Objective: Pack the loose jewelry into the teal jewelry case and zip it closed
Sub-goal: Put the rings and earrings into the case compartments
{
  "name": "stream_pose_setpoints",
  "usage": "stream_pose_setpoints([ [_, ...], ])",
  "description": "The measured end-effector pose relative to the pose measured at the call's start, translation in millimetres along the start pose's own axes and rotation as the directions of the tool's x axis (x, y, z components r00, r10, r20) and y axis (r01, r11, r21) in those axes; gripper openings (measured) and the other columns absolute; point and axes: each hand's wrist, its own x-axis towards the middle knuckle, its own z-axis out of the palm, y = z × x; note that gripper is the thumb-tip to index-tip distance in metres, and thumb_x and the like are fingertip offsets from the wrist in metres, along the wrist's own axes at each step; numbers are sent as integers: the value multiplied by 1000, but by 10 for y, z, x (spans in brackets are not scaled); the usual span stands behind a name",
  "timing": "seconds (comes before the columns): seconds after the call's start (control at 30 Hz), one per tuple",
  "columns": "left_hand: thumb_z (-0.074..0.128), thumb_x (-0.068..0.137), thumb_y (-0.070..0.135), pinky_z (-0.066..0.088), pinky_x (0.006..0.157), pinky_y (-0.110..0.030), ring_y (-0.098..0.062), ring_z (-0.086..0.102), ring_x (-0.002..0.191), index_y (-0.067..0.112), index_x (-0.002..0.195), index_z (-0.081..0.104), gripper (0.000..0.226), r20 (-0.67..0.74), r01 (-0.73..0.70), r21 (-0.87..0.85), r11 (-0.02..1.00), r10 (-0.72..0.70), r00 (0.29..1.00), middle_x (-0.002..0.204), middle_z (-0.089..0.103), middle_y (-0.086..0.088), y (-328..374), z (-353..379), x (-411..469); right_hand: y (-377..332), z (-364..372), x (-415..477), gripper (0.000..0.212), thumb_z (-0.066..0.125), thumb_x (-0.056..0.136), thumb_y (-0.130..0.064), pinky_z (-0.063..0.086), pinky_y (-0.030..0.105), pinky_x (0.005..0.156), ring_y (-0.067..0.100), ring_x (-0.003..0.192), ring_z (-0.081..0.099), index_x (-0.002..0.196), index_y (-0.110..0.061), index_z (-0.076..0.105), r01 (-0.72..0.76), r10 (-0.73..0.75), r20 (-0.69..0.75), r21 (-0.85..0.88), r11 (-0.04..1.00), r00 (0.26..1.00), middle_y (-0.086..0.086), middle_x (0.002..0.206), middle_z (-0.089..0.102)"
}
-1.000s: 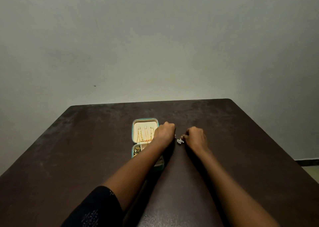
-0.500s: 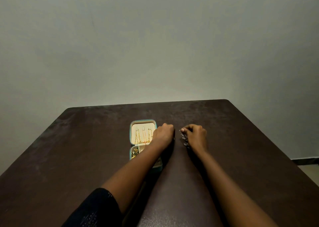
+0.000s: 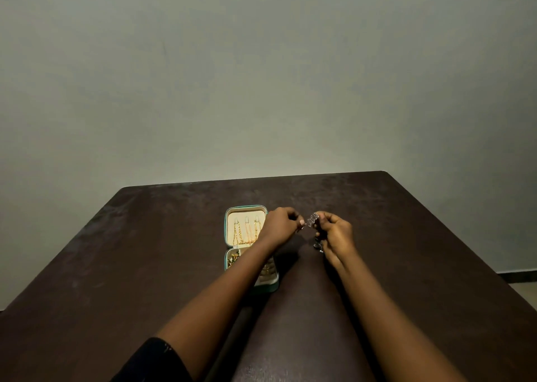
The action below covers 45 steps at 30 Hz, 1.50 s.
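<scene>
The teal jewelry case [image 3: 229,227] lies open on the table, its cream lid holding gold chains and its lower half holding small gold pieces, partly hidden under my left forearm. A silver sparkly piece of jewelry [image 3: 312,220] hangs between my two hands just right of the case. My left hand [image 3: 280,226] pinches one end of it. My right hand [image 3: 335,234] pinches the other part, and a length of it dangles below my fingers.
The dark brown table [image 3: 145,265] stretches wide on both sides, with its far edge against a plain grey wall [image 3: 261,76]. A strip of floor shows at the far right.
Both hands have lifted slightly off the table with the silver jewelry and now hold it stretched between them. The right hand has turned, fingers raised.
</scene>
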Motion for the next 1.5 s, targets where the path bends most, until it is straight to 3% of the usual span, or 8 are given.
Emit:
stream_pose_setpoints([
  [0.13, 60, 88, 11, 47, 63, -22, -11, 60, 69, 13, 82, 65, 9, 49, 101, -368, 924, -89, 995, 76, 65, -6, 7, -86, -90, -68, 61, -54, 32, 40, 92, 6, 35, 15, 39, -1, 38, 54, 74, -16, 55, -94, 91, 28, 145, 985, 995, -9, 44, 62],
  [0.3, 51, 94, 7, 49, 55, -12, -7, 57, 64, 13, 81, 58, 16, 170, 226, -702, 675, -150, 974, 74, 56, -2, 29, -195, -233, -130, 157, -151, 32, 35, 92, 7, 28, 11, 36, 2, 33, 48, 75, -14, 52, -182, 145, 146, 290, 940, 979, -7, 44, 60],
  [0.43, 44, 95, 3, 50, 58, -14, -8, 56, 67, 13, 84, 56, 19, 244, 299, -850, 434, -178, 953, 75, 57, -1, -24, -281, -336, -149, 205, -224, 34, 31, 90, 7, 26, 10, 36, 4, 34, 43, 74, -16, 49, -267, 186, 251, 340, 902, 950, -7, 44, 56],
  [0.6, 38, 95, 0, 53, 55, -16, -5, 64, 54, 12, 88, 57, 23, 259, 300, -906, 299, -168, 951, 60, 67, 3, -133, -369, -435, -147, 287, -319, 38, 30, 90, 8, 29, 14, 37, 9, 45, 48, 75, -18, 53, -341, 237, 297, 374, 862, 925, -5, 52, 60],
  [0.97, 43, 93, -4, 50, 51, -15, -6, 57, 54, 10, 87, 58, 21, 192, 227, -941, 251, -157, 969, 61, 64, 2, -206, -510, -568, -78, 499, -494, 31, 40, 91, 7, 32, 10, 35, 4, 35, 51, 75, -16, 54, -320, 236, 310, 256, 912, 921, -4, 46, 60],
  [1.2, 45, 94, -3, 52, 52, -14, -11, 52, 66, 8, 88, 58, 18, 172, 214, -931, 294, -162, 972, 78, 56, -5, -239, -599, -667, -83, 573, -599, 27, 42, 91, 6, 33, 10, 34, 7, 35, 54, 75, -12, 54, -341, 252, 311, 277, 898, 916, -1, 46, 62],
  [1.4, 47, 93, -3, 52, 50, -14, -6, 60, 50, 7, 88, 59, 17, 156, 203, -933, 296, -174, 972, 73, 60, -5, -267, -667, -738, -91, 643, -716, 24, 46, 93, 0, 28, 11, 33, 7, 37, 54, 76, -13, 56, -353, 267, 340, 221, 909, 902, 4, 56, 65],
  [1.5, 48, 93, -2, 52, 51, -14, -8, 59, 55, 8, 88, 59, 16, 152, 205, -926, 316, -184, 971, 76, 59, -6, -294, -696, -789, -77, 664, -769, 27, 41, 93, 3, 24, 11, 31, 4, 31, 46, 76, -12, 56, -365, 279, 351, 209, 907, 894, -1, 46, 60],
])
